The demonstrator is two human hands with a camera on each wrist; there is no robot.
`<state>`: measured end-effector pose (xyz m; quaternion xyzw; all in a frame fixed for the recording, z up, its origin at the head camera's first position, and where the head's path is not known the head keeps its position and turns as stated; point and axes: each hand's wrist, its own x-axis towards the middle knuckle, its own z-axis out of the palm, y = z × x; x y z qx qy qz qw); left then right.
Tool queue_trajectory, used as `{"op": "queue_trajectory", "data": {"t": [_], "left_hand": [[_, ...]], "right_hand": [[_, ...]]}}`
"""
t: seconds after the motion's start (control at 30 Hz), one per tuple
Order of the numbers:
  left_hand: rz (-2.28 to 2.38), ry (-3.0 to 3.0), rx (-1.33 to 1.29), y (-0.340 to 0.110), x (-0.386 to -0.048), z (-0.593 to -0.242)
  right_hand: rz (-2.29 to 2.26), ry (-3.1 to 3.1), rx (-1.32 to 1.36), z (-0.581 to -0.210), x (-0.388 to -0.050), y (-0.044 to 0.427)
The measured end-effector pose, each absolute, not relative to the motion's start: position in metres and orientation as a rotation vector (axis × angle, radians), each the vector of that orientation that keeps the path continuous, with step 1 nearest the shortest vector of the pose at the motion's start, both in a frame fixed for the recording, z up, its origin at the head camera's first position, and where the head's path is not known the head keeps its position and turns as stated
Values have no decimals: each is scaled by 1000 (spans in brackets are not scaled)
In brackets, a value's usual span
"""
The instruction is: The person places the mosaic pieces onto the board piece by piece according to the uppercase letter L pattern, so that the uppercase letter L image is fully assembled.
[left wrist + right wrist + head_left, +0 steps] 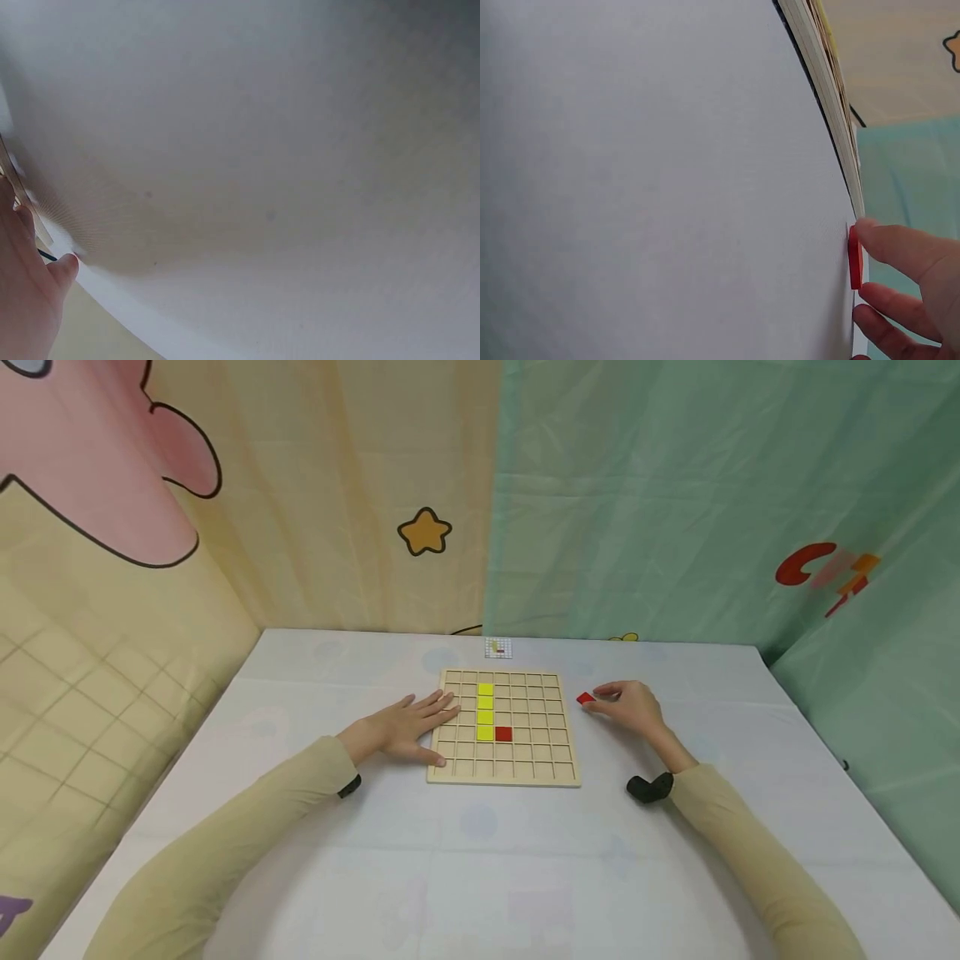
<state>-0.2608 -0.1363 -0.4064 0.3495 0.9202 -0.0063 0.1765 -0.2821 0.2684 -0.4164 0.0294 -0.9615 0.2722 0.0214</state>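
Note:
On the white table lies a square wooden grid board [536, 762]. Several yellow square tiles [485, 702] form a column in its cells, with a red tile [503, 734] to the right of the lowest one. My left hand [408, 727] rests with spread fingers across the board's left edge; in the left wrist view part of that hand [30, 277] shows at the lower left. Just right of the board, my right hand [632, 706] pinches a second red square tile [585, 698] between thumb and fingertips. The right wrist view shows this red tile [855, 257] close to the tabletop.
A small card [498, 648] printed with a coloured grid pattern lies behind the board, near the table's back edge. Printed curtains [645, 510] hang behind the table and at its sides. Each wrist wears a black device [650, 788].

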Motion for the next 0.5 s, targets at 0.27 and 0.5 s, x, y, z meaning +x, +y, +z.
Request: {"op": "queue_trajectory", "data": {"t": [0.27, 0.5], "left_hand": [[-38, 2608, 982, -135, -262, -407], [-44, 2607, 986, -135, -263, -408]], "right_hand": [[725, -3021, 13, -413, -282, 262], [732, -3041, -3, -412, -281, 259]]}}
